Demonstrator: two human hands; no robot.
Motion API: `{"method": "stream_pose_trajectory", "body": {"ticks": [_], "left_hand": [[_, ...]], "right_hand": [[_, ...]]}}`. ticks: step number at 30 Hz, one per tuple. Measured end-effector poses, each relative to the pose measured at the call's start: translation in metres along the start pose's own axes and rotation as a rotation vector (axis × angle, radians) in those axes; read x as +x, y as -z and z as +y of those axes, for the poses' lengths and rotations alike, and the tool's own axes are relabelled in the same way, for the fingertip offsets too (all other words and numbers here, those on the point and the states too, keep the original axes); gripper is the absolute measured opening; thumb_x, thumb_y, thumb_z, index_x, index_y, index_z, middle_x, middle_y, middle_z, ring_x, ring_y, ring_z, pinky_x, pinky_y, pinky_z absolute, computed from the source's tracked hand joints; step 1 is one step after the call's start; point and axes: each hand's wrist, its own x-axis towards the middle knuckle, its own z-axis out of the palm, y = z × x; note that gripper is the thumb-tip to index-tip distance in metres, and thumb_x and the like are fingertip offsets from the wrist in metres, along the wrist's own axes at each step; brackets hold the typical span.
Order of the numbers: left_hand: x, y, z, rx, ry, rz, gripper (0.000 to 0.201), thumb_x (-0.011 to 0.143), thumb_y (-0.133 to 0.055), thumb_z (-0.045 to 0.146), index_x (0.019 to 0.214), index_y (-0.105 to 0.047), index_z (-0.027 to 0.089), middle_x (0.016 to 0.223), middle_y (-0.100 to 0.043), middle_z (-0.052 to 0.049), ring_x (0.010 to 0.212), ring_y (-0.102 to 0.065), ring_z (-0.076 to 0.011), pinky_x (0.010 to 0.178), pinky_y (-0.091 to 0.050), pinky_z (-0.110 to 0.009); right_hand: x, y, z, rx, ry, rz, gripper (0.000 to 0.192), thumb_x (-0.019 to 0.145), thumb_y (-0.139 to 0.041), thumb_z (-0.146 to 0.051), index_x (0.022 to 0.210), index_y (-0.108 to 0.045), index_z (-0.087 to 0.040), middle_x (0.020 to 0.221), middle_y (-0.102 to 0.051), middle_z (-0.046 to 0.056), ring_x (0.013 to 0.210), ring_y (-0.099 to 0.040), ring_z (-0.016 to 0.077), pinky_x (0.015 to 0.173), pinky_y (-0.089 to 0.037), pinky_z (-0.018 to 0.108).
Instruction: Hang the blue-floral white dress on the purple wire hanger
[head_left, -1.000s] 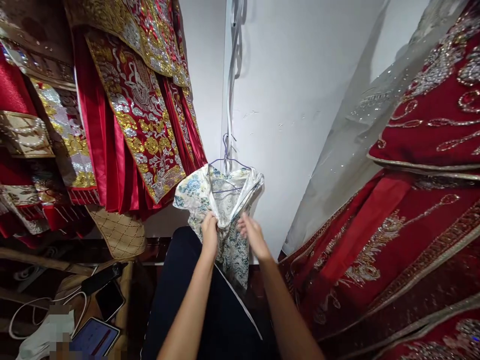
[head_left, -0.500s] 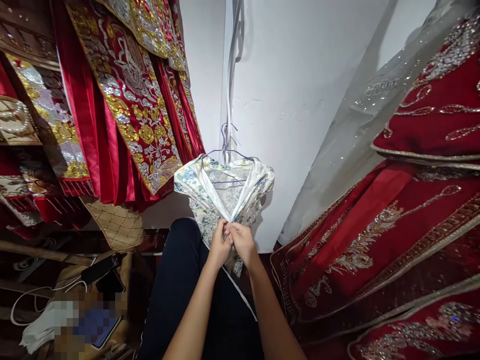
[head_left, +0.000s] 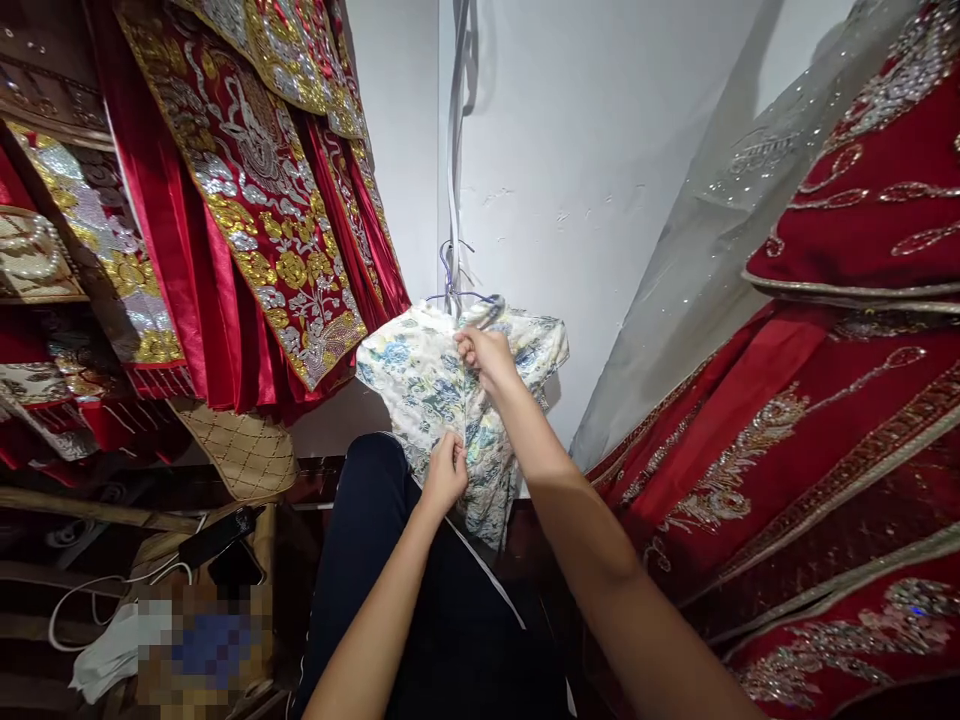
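A short-sleeved floral garment point(head_left: 420, 370), white with blue and yellow flowers, hangs from a thin purple hanger point(head_left: 448, 270) in front of me. Its two front edges meet along the middle. High on that front line, near the neck, my right hand point(head_left: 486, 355) is closed, pinching the cloth or a zipper pull that its fingers hide. Lower down on the same line, my left hand point(head_left: 448, 470) grips the garment's edge between thumb and fingers. The garment's lower part drapes by my knees.
Red embroidered robes point(head_left: 262, 180) hang at left. More beaded red garments point(head_left: 750, 400) and a sheer sparkling veil point(head_left: 697, 230) hang at right. A white strap point(head_left: 456, 130) runs down the wall point(head_left: 570, 150) to the hanger. A wooden stool point(head_left: 259, 540) with a cable stands lower left.
My right hand has risen from beside my left hand up to the neckline. The garment's front, which gaped in a V, is now drawn together.
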Motion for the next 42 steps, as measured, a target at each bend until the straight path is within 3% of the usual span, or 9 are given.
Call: {"method": "stream_pose_trajectory", "body": {"ticks": [6,10,14,19,23,26,31,38,42], "left_hand": [[0.052,0.033,0.029,-0.027,-0.09,-0.103,0.014,0.084,-0.055,0.013,0.095,-0.05,0.02,0.078,-0.059,0.0,0.071,-0.057,-0.0158,0.07,-0.045,-0.029],[0.114,0.085,0.087,-0.081,-0.322,0.244,0.039,0.097,-0.045,0.02,0.135,-0.04,0.022,0.095,-0.064,-0.006,0.083,-0.062,-0.0165,0.074,-0.048,-0.029],[0.15,0.118,0.122,0.2,-0.468,0.202,0.012,0.095,-0.048,0.021,0.098,-0.06,0.018,0.084,-0.064,-0.005,0.079,-0.059,-0.0177,0.074,-0.046,-0.029],[0.153,0.151,0.106,0.162,-0.433,0.415,0.011,0.094,-0.051,0.023,0.094,-0.061,0.018,0.092,-0.066,-0.005,0.087,-0.059,-0.0173,0.084,-0.045,-0.029],[0.149,0.178,0.05,-0.422,0.11,0.739,0.009,0.089,-0.052,0.022,0.084,-0.058,0.017,0.086,-0.064,-0.002,0.085,-0.06,-0.0141,0.082,-0.049,-0.027],[0.131,0.17,0.006,-0.55,0.34,0.632,0.013,0.084,-0.053,0.022,0.072,-0.054,0.017,0.067,-0.059,-0.002,0.068,-0.06,-0.0151,0.071,-0.052,-0.03],[0.083,0.117,-0.026,-0.531,0.401,0.3,0.017,0.063,-0.073,0.023,0.061,-0.058,0.016,0.053,-0.057,0.0,0.054,-0.056,-0.015,0.06,-0.051,-0.03],[0.094,0.1,0.025,-0.547,0.14,0.084,0.025,0.078,-0.068,0.041,0.084,-0.065,0.017,0.085,-0.067,-0.003,0.082,-0.063,-0.0166,0.082,-0.051,-0.03],[0.1,0.103,0.066,-0.33,-0.192,0.014,0.023,0.09,-0.058,0.04,0.097,-0.064,0.019,0.101,-0.066,-0.006,0.099,-0.062,-0.0194,0.094,-0.048,-0.035]], "right_hand": [[0.004,0.001,-0.015,-0.011,0.124,-0.113,0.022,0.088,-0.056,-0.027,0.071,-0.06,-0.015,0.044,-0.055,-0.003,0.032,-0.039,0.0041,0.034,-0.025,0.015],[-0.007,0.007,-0.016,-0.062,0.188,-0.194,0.023,0.087,-0.057,-0.03,0.069,-0.059,-0.016,0.044,-0.054,-0.003,0.034,-0.04,0.0052,0.036,-0.028,0.016],[0.0,0.007,-0.005,-0.156,0.224,-0.188,0.025,0.088,-0.053,-0.034,0.071,-0.059,-0.017,0.045,-0.053,-0.005,0.037,-0.04,0.007,0.039,-0.029,0.019],[0.001,0.015,0.047,-0.358,0.173,-0.163,0.027,0.083,-0.055,-0.032,0.062,-0.062,-0.017,0.041,-0.047,-0.005,0.039,-0.042,0.0103,0.046,-0.034,0.023],[-0.013,0.021,0.08,-0.369,0.117,-0.256,0.028,0.082,-0.054,-0.034,0.063,-0.066,-0.017,0.04,-0.048,-0.005,0.038,-0.039,0.0104,0.045,-0.032,0.024],[-0.022,0.02,0.087,-0.37,0.099,-0.335,0.027,0.082,-0.053,-0.032,0.064,-0.067,-0.017,0.04,-0.049,-0.004,0.038,-0.04,0.0104,0.045,-0.033,0.023],[-0.028,0.026,0.085,-0.414,0.082,-0.415,0.03,0.084,-0.052,-0.033,0.061,-0.065,-0.017,0.04,-0.049,-0.003,0.039,-0.042,0.011,0.046,-0.034,0.024],[-0.032,0.036,0.083,-0.44,0.193,-0.225,0.043,0.091,-0.048,-0.056,0.073,-0.062,-0.019,0.067,-0.061,0.002,0.068,-0.056,0.0167,0.065,-0.044,0.027],[-0.043,0.027,0.071,-0.127,-0.019,-0.522,0.055,0.096,-0.029,-0.064,0.089,-0.065,-0.022,0.082,-0.065,0.005,0.081,-0.062,0.0201,0.071,-0.049,0.03]]}}
